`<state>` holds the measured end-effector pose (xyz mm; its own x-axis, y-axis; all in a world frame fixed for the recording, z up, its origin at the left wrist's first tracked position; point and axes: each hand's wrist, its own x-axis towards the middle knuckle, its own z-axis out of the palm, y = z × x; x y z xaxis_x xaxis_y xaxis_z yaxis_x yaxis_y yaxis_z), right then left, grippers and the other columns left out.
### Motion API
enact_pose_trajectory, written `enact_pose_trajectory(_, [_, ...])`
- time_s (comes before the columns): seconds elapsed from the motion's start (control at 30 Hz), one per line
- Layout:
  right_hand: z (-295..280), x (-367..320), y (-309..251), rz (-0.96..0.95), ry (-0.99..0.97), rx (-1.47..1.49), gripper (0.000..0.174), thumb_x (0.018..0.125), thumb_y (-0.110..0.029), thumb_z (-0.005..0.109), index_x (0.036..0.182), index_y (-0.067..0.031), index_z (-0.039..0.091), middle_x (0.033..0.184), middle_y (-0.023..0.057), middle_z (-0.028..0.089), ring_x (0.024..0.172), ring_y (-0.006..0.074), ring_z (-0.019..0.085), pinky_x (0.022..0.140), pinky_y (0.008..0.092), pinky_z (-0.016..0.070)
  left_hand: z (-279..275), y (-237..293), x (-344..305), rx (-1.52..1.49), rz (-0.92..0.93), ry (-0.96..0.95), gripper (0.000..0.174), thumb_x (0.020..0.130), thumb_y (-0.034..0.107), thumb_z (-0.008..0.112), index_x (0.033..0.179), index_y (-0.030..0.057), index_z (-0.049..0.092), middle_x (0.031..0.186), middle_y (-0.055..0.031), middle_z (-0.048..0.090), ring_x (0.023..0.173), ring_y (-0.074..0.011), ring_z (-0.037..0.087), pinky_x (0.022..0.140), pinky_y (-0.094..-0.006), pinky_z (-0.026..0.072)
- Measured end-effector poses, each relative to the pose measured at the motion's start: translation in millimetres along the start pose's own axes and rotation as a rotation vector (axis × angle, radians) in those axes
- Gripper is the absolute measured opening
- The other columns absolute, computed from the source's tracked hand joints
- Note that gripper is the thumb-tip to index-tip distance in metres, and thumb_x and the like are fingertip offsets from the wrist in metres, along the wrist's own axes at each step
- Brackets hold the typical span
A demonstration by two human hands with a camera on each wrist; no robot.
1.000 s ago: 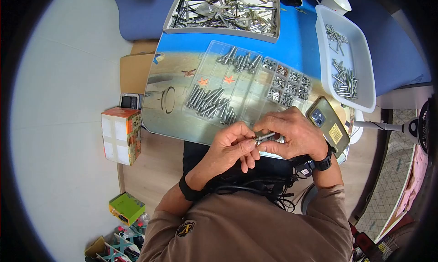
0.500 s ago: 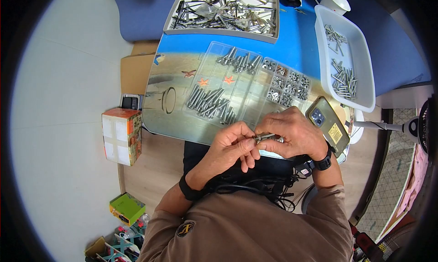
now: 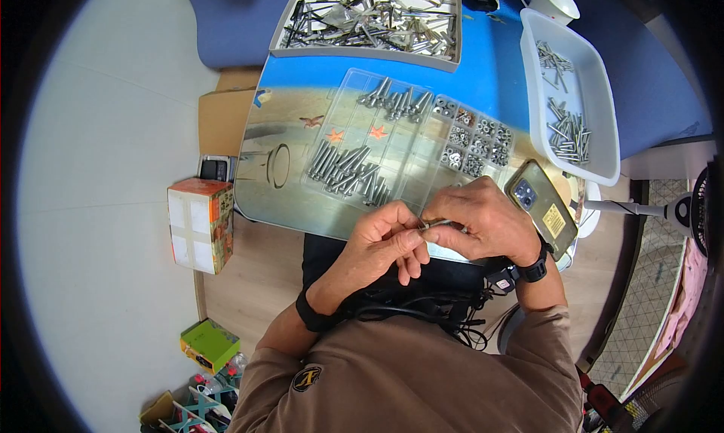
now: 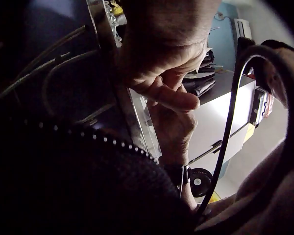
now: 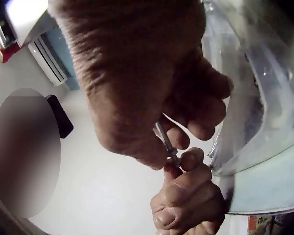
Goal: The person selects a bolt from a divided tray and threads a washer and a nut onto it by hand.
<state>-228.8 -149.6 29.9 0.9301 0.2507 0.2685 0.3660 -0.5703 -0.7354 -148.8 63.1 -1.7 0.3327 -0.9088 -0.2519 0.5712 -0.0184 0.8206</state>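
Over the table's near edge, my left hand (image 3: 385, 244) and right hand (image 3: 483, 220) meet fingertip to fingertip. Between them is a silver bolt (image 5: 165, 137) with a threaded shank and what looks like a nut near its lower end. In the right wrist view, the left thumb and forefinger pinch that lower end, while the right thumb and fingers hold the bolt along its shank. From the left wrist camera the bolt is hidden behind the left hand (image 4: 161, 63). Just beyond the hands lies a clear divided case (image 3: 418, 161) with bolts sorted in groups.
Small compartments of nuts and washers (image 3: 475, 140) fill the case's right part. A phone (image 3: 541, 207) lies beside the right hand. Further right stands a white tub (image 3: 537, 93) with loose bolts. At the back, a shallow box (image 3: 366, 58) holds mixed hardware.
The right fingers and thumb have closed further over the bolt, so less metal shows between the hands. The left hand has barely moved, and the containers stay where they were.
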Motion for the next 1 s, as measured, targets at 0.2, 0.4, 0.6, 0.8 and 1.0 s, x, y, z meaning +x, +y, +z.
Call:
enact_pose_trajectory(0.2, [1.9,1.7,-1.7,-0.031,0.062,0.072,0.019,0.085,-0.023,0.075,0.088,-0.0058,0.068,0.073,0.0094,0.063,0.06,0.0294,0.063,0.052,0.0376,0.0475,0.3,-0.6,0.2,0.002,0.002,0.008,0.015,0.102,0.016,0.056,0.1,0.0023,0.052,0.079,-0.0139,0.067,0.058,-0.0139,0.066,0.046,-0.0233,0.0529])
enact_pose_trajectory(0.4, [-1.8,-1.1,3.3,-0.007,-0.05,-0.005,0.021,0.085,-0.026,0.075,0.088,-0.0065,0.068,0.074,0.0089,0.064,0.058,0.029,0.063,0.052,0.037,0.0473,0.4,0.7,0.4,0.046,0.009,0.003,0.016,0.102,0.017,0.057,0.099,0.0022,0.052,0.078,-0.0131,0.067,0.057,-0.0137,0.066,0.045,-0.0229,0.0524])
enact_pose_trajectory(0.6, [-0.7,3.8,-5.2,-0.005,0.083,0.061,0.019,0.087,-0.025,0.073,0.087,-0.0067,0.068,0.071,0.0084,0.064,0.059,0.0285,0.064,0.052,0.0364,0.048,0.7,0.3,-0.4,-0.007,0.015,0.016,0.016,0.102,0.017,0.057,0.099,0.0023,0.052,0.078,-0.0127,0.067,0.057,-0.0137,0.066,0.046,-0.023,0.0526])
enact_pose_trajectory(0.8, [1.0,0.6,-1.0,-0.011,0.031,0.051,0.018,0.088,-0.024,0.072,0.088,-0.0065,0.068,0.071,0.0083,0.064,0.062,0.0291,0.065,0.054,0.0364,0.0486,-0.4,-0.7,-0.2,0.027,0.031,-0.002,0.016,0.102,0.018,0.057,0.1,0.0025,0.052,0.078,-0.0131,0.067,0.057,-0.0139,0.066,0.046,-0.0232,0.0526])
enact_pose_trajectory(1.0, [-3.1,0.9,-2.8,0.024,0.007,0.039,0.018,0.087,-0.023,0.073,0.09,-0.0062,0.068,0.074,0.0086,0.065,0.06,0.0292,0.063,0.054,0.0367,0.0485,0.5,-0.4,0.1,0.02,0.018,0.009,0.017,0.102,0.018,0.057,0.1,0.0025,0.052,0.078,-0.0135,0.067,0.057,-0.0138,0.065,0.045,-0.0232,0.052])
